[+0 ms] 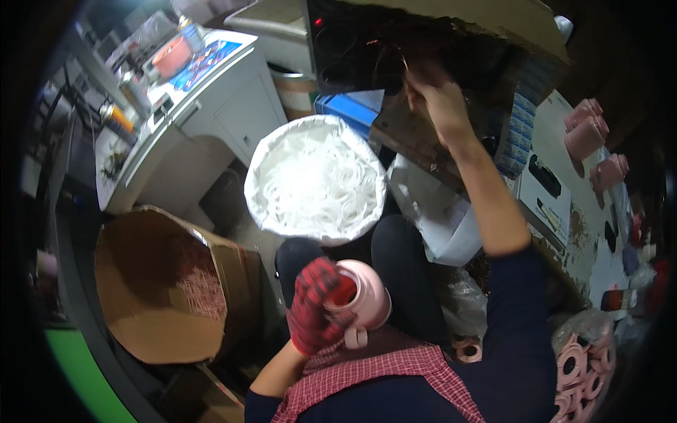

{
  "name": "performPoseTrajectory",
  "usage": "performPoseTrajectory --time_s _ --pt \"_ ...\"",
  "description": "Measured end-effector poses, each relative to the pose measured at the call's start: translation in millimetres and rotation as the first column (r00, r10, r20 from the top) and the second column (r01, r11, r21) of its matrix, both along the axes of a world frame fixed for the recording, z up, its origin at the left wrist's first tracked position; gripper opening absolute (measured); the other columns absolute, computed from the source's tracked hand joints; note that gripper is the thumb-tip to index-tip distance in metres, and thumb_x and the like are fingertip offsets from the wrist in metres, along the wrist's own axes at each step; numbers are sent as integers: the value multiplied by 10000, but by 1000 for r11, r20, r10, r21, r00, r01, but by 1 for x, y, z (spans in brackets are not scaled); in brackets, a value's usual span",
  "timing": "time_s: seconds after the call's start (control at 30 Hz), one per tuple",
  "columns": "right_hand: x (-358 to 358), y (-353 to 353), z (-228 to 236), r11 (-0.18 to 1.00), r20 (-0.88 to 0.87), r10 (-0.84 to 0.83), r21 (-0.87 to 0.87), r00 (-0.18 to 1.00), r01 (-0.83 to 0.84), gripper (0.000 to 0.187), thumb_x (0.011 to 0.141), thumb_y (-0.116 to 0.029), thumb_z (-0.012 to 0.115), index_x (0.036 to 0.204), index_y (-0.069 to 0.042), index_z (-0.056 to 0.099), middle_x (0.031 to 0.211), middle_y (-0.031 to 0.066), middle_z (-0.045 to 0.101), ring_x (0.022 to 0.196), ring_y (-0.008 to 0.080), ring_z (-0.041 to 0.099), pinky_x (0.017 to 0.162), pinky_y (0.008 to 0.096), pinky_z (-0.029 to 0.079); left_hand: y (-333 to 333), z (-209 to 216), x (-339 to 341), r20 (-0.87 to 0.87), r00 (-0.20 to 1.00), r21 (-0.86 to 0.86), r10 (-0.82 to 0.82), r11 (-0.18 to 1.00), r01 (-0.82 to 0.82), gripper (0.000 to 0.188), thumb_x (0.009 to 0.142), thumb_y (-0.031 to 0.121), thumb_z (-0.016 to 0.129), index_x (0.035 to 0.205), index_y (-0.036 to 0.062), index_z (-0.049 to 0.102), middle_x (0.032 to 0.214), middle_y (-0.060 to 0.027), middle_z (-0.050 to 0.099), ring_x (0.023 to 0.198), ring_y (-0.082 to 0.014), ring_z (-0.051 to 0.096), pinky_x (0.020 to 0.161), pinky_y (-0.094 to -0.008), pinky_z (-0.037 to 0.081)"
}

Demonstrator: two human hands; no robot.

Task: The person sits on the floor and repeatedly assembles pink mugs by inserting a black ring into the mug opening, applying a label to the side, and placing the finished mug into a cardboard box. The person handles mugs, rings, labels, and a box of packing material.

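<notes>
My left hand [313,304], in a red and black checked glove, is closed round a pink wide-mouthed bottle [374,299] over my lap. The bottle is tilted with its mouth toward the glove, and a small pink tab stands out from its lower side. My bare right hand [436,95] is stretched far forward, at the opening of a dark cardboard box [395,130]. Its fingers are smeared by motion and partly lost in shadow, so I cannot make out anything in them.
A white-lined bin [257,190] of white rings stands ahead of my knees. At left, a cardboard box [159,338] holds thin pink pieces. Several pink bottles [587,137] stand on the right-hand table [557,141]. A clear bag of pink ring-shaped parts [585,366] lies at lower right.
</notes>
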State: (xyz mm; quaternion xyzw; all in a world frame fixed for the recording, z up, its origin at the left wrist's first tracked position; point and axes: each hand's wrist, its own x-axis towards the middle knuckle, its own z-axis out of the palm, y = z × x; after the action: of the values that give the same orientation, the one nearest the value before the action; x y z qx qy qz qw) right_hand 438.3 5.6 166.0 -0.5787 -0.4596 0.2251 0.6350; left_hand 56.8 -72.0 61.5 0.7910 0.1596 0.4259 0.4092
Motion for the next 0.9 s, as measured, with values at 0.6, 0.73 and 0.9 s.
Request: performPoseTrajectory --time_s 0.6,0.73,0.9 --pt "-157 -169 -89 863 23 468 -226 884 -451 339 912 38 562 1204 -11 727 1059 79 661 977 163 651 891 287 523 -44 -31 -5 159 979 -249 -127 954 164 814 871 251 781 1550 45 382 1599 -147 373 1475 -295 366 1217 -427 270" --pt "-156 -187 -99 775 -301 563 -131 770 -618 482 917 -70 616 1391 10 585 1357 126 607 1267 210 571 1106 341 420 -46 -37 -10 175 973 -418 -153 883 214 891 851 321 802 1558 30 345 1572 -138 399 1465 -275 372 1212 -426 277" --pt "-163 -208 -98 818 92 549 -264 831 -512 813 792 -208 811 1493 10 463 1522 175 492 1437 268 441 1218 395 293 -41 -32 -13 79 975 -449 -207 866 220 919 834 312 818 1566 41 333 1574 -128 401 1461 -277 382 1207 -427 290"
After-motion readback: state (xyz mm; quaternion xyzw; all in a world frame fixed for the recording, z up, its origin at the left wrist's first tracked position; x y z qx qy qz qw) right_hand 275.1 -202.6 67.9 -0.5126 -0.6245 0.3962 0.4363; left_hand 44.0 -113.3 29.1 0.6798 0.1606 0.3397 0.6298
